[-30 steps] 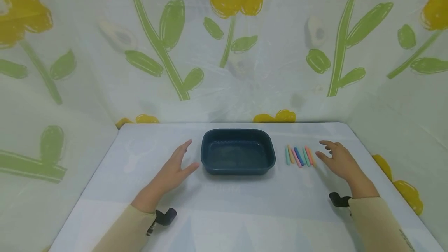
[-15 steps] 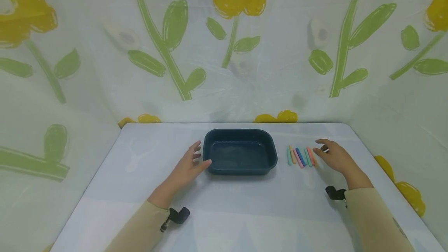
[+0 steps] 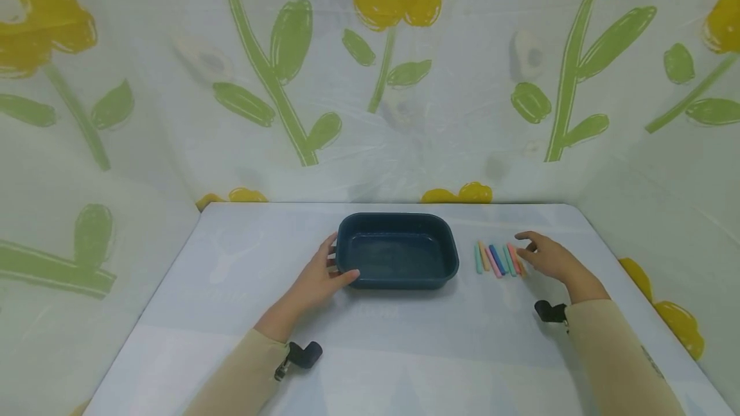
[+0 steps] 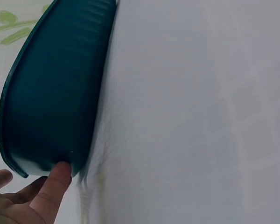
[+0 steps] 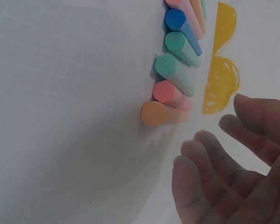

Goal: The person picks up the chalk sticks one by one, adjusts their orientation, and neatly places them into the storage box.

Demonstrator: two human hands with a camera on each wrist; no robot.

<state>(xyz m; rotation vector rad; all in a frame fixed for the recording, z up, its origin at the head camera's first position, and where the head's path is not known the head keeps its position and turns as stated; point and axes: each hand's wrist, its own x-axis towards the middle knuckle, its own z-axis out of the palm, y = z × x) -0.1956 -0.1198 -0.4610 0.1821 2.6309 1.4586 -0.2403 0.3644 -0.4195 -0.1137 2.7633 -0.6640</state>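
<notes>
A dark teal rectangular basin (image 3: pixel 397 282) stands at the middle of the table. My left hand (image 3: pixel 315 281) is at its left end, fingers along the outer wall and thumb over the front left corner. One fingertip meets the basin's end wall (image 4: pixel 46 102) in the left wrist view, while the thumb tip shows apart at the left edge. To the right lie several chalk sticks (image 3: pixel 497 259) in a row, teal, orange, pink and blue among them. My right hand (image 3: pixel 549 259) hovers by the row's right end, fingers loosely bent, holding nothing; the orange chalk (image 5: pixel 154 114) is nearest.
The white table (image 3: pixel 405 339) runs back to a flower-printed sheet (image 3: pixel 462 133) that hangs behind it and along both sides. Black wrist cameras, such as the left one (image 3: pixel 305 355), stick out under both sleeves.
My left hand has moved right, up to the basin's left end. My right hand has shifted a little left, closer to the chalk. Basin and chalk lie as before.
</notes>
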